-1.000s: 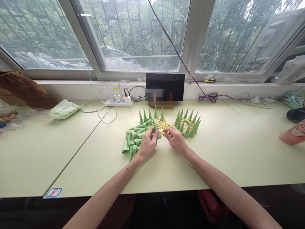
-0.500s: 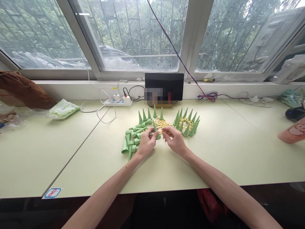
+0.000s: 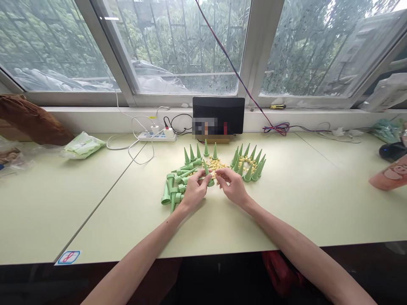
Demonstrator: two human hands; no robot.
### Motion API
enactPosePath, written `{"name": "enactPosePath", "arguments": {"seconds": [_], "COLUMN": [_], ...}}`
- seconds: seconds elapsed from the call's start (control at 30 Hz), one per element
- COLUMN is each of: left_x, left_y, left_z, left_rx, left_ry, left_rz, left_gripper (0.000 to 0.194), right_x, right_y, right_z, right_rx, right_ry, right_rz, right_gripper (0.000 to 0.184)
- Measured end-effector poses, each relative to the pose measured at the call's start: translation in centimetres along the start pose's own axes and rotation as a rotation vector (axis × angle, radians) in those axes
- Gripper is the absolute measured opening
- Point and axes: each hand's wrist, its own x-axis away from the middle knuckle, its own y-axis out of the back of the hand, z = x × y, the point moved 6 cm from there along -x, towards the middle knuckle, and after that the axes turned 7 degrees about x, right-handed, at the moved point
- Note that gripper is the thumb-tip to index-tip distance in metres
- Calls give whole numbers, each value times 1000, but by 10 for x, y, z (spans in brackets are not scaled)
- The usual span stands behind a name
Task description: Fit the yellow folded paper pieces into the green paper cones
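Note:
My left hand [image 3: 196, 188] is closed round the base of a green plant-watering spike [image 3: 206, 166], which stands point up and leans slightly left. Just to its right, my right hand [image 3: 234, 186] has thumb and fingers pinched close to the spike's base. What lies between those fingertips is too small to make out. Beyond both hands is a pile of small yellow plastic pieces [image 3: 216, 162]. Loose green spikes [image 3: 171, 181] lie heaped beside my left hand. Several upright spikes [image 3: 191, 152] stand behind, and another group [image 3: 254, 173] rings more yellow pieces at the right.
A black screen [image 3: 218, 114] stands at the back of the pale table [image 3: 241, 231]. A power strip [image 3: 159, 134] with looping white cables is to its left. Farther left lies a green-white packet [image 3: 83, 146]. An orange cup [image 3: 389, 174] is at the far right.
My right hand has drawn slightly closer to the spike's base, and the yellow piece seen at its fingertips earlier no longer shows clearly. My left hand keeps its hold; the view shifts slightly.

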Motion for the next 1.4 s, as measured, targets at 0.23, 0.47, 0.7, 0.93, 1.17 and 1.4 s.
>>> {"name": "enactPosePath", "arguments": {"seconds": [0.23, 0.47, 0.7, 0.93, 1.17, 1.4], "left_x": [0, 1, 0, 1, 2, 4], "left_y": [-2, -3, -4, -5, -4, -4], "left_z": [-3, -4, -4, -8, -8, -10], "left_rx": [50, 40, 45, 49, 18, -139], "left_ry": [41, 43, 31, 30, 2, -99], "left_rz": [44, 87, 94, 105, 82, 85], "left_gripper": [41, 42, 41, 39, 38, 34], "right_x": [0, 0, 0, 1, 1, -1], "right_y": [2, 1, 2, 3, 0, -1], "right_z": [-1, -4, -2, -2, -7, -12], "right_rx": [-52, -118, -150, -157, -214, -286], "right_ry": [-16, -45, -43, -52, -86, -148], "right_rz": [-33, -30, -41, -60, -50, -48], "right_gripper": [14, 18, 15, 15, 17, 23]}}
